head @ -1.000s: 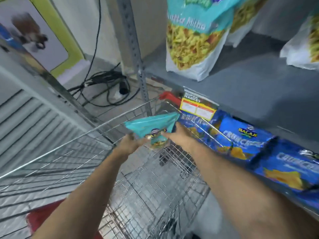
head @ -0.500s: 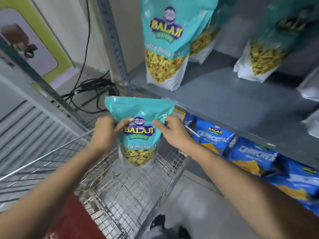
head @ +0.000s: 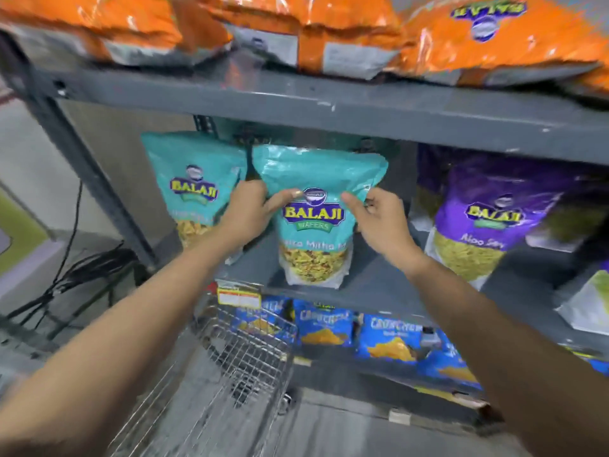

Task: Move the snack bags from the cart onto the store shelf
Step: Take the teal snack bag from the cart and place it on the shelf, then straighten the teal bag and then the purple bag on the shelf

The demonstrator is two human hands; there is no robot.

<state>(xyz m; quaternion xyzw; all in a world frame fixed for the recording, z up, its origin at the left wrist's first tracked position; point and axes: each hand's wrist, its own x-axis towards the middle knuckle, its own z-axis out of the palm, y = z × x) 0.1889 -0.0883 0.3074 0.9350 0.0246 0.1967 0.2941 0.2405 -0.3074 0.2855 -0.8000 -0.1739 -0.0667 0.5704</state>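
The orange bags [head: 329,31] are cut off at the top edge; the cart [head: 244,367] runs off the bottom.

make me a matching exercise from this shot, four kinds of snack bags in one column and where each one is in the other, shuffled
Things:
1. orange bags
2. teal bag in both hands
3. purple bag
4. blue bags

Places:
A. bottom shelf, beside the cart
B. top shelf, lying flat
C. middle shelf, right of the hands
D. middle shelf, upright, gripped by the left hand and right hand

Pairs: 1-B, 2-D, 3-C, 4-A
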